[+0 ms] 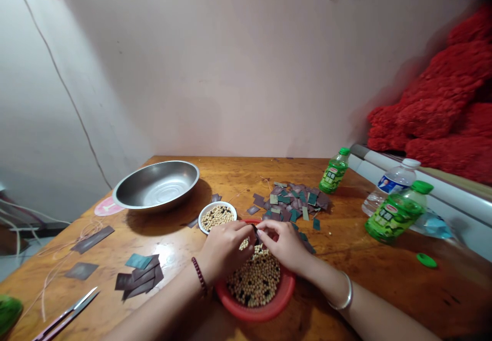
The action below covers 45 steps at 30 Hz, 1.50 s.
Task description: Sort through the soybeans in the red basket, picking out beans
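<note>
We see the left hand (225, 249) and the right hand (282, 244) meeting above a red plastic basket (255, 314) near the front edge of the wooden tabletop (357, 290); the basket holds soybeans (257, 279) mixed with black beans. Between the two hands, a small dark strip (254, 231) sits at the left hand's fingertips; we judge those fingers narrowly closed on it, though it is too small and too shadowed for us to be sure. The right hand's fingers are also drawn in narrowly and reach it from the other side; we cannot tell whether they grip it or lie just beside it. Its long axis seems to run up and away from the fingers, slightly tilted, but only its end shows; the left hand appears nearer. Behind the hands stands a white bowl (215, 204) of soybeans; beyond and to the right lies a heap of teal and mauve rectangular pieces (292, 203). More dark strips (140, 277) lie towards the left edge, with long-bladed scissors (67, 314) near the front left corner; a steel basin (132, 192) sits towards the back left corner.
</note>
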Available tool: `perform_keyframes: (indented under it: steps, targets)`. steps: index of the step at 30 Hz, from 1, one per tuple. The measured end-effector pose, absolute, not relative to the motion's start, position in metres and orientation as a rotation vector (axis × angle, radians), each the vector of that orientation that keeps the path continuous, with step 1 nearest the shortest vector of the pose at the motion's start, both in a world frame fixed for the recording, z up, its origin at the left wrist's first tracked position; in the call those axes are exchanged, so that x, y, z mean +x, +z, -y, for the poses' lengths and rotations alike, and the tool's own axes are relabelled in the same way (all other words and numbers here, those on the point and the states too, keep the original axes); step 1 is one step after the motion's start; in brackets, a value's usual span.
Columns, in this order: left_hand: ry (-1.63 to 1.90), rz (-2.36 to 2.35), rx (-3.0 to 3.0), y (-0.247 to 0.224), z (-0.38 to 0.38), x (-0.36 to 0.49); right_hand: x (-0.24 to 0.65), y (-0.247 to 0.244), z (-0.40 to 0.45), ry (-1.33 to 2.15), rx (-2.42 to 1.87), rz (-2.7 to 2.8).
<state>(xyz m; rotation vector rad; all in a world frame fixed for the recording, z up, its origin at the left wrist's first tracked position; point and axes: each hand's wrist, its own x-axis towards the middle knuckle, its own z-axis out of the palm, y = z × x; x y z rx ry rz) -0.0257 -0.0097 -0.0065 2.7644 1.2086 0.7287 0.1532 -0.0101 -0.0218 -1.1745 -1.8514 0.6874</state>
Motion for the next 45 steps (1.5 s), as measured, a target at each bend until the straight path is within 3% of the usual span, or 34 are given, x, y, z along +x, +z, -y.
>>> perform_keyframes:
  steps: [26, 32, 39, 45]
  targets:
    - [0.848, -1.149, 2.879, -0.004, 0.012, -0.025, 0.152, -0.022, 0.011, 0.697, -1.178, 1.836]
    - [0.995, -1.725, 2.776, 0.007, 0.011, -0.029, 0.153, -0.025, 0.011, 0.689, -1.177, 1.842]
    - [0.607, -2.296, 2.580, 0.007, -0.005, -0.044, 0.154, -0.024, 0.012, 0.677, -1.182, 1.854]
    - [0.312, -2.330, 2.511, -0.006, -0.015, -0.058, 0.152, -0.022, 0.012, 0.695, -1.182, 1.838]
